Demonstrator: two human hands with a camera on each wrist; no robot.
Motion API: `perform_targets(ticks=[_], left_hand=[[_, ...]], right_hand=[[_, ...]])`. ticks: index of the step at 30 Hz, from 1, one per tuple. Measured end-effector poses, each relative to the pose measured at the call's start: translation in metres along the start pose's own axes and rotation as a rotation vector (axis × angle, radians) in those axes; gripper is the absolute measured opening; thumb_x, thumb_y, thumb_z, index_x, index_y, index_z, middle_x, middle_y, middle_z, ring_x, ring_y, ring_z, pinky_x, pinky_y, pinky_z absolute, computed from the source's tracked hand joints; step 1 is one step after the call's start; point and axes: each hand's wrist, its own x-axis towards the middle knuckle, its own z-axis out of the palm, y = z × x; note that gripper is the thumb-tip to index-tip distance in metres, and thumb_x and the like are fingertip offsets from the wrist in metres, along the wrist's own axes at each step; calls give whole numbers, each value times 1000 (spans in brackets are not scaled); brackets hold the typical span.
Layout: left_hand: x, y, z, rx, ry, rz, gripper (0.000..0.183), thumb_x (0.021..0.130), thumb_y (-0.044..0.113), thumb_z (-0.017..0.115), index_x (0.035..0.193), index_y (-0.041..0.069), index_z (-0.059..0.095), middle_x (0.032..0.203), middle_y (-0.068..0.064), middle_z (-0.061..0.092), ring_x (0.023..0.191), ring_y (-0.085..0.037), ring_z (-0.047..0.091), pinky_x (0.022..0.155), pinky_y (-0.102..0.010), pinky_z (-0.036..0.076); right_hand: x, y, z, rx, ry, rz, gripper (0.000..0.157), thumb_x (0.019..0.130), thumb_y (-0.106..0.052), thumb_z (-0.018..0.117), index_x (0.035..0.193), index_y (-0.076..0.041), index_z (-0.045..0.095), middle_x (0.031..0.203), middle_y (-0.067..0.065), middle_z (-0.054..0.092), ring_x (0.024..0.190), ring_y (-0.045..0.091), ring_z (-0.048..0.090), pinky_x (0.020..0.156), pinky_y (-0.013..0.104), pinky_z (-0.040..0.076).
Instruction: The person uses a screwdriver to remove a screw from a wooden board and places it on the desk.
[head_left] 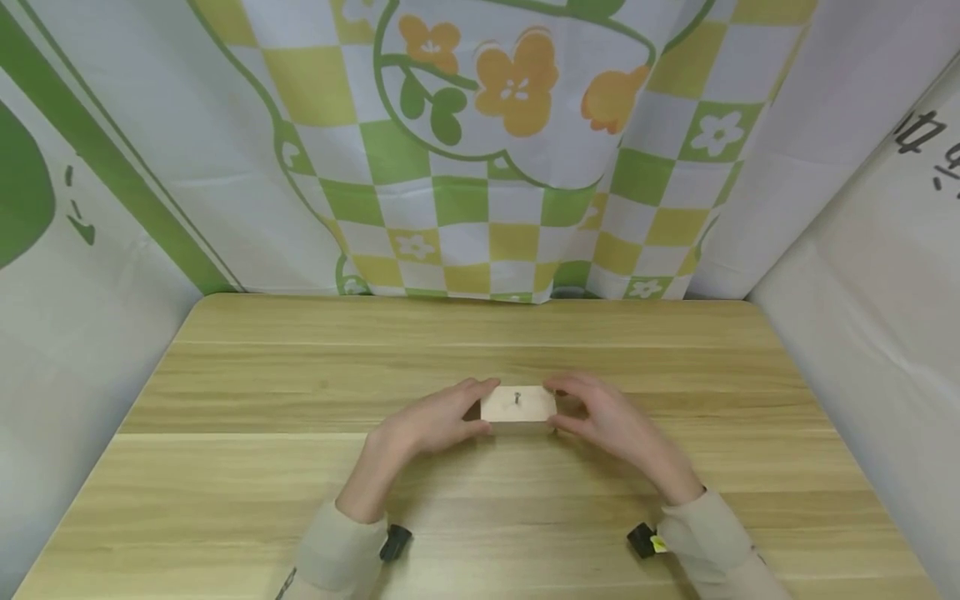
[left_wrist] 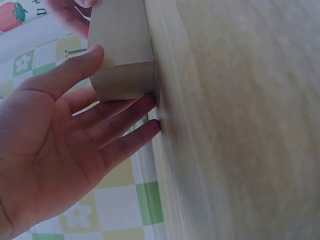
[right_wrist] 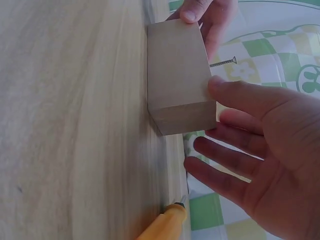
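Note:
A pale wooden block [head_left: 504, 408] lies on the wooden table, with a screw [head_left: 517, 398] standing upright from its top face. My left hand [head_left: 438, 417] holds the block's left end, thumb at the near top edge and fingers round the far side. At the opposite end, my right hand [head_left: 603, 417] grips in the same way. The left wrist view shows the block's end face [left_wrist: 125, 82] with the left thumb and fingers about it. Close up in the right wrist view, the threaded screw [right_wrist: 223, 62] has its flat head clear of the wood.
A yellow-orange handle [right_wrist: 165, 225] with a dark collar and thin metal tip shows low in the right wrist view. Behind the table [head_left: 262, 367] hangs a checked, flowered cloth [head_left: 517, 200]. White cloth walls [head_left: 885, 317] flank both sides. Each wrist wears a small black camera [head_left: 395, 542].

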Motion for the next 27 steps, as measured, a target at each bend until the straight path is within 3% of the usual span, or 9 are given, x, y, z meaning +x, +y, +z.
perform_targets(ticks=[8, 13, 17, 21, 27], left_hand=[[1, 1, 0, 9, 20, 29, 68, 91, 37, 59, 148, 18, 29, 143, -4, 41, 126, -18, 44, 102, -38, 38], [3, 4, -1, 65, 134, 126, 59, 91, 41, 58, 142, 17, 41, 144, 0, 41, 130, -17, 41, 105, -37, 36], [8, 10, -3, 131, 236, 226, 41, 94, 37, 54, 131, 18, 55, 132, 3, 54, 121, -14, 50, 100, -35, 41], [15, 15, -3, 224, 266, 311, 32, 95, 33, 53, 123, 20, 63, 119, 6, 62, 109, -10, 57, 93, -31, 46], [23, 18, -1, 291, 328, 351, 24, 94, 31, 56, 111, 23, 70, 108, 9, 67, 100, -8, 62, 90, -30, 48]], right_hand=[[3, 0, -4, 50, -62, 20, 50, 83, -30, 71, 127, -9, 58, 129, 9, 56, 112, 25, 57, 93, 42, 46], [4, 0, 0, 95, -79, 34, 51, 83, -28, 71, 127, -8, 57, 129, 9, 57, 111, 25, 58, 93, 41, 47], [4, 0, 1, 118, -84, 42, 51, 84, -28, 70, 129, -8, 56, 129, 9, 56, 110, 25, 59, 91, 39, 49], [4, 2, 1, 166, -90, 53, 51, 84, -25, 70, 129, -6, 55, 129, 9, 56, 108, 25, 60, 85, 35, 51], [3, 3, 1, 171, -95, 81, 49, 85, -25, 70, 129, -9, 56, 128, 6, 57, 108, 22, 59, 86, 35, 51]])
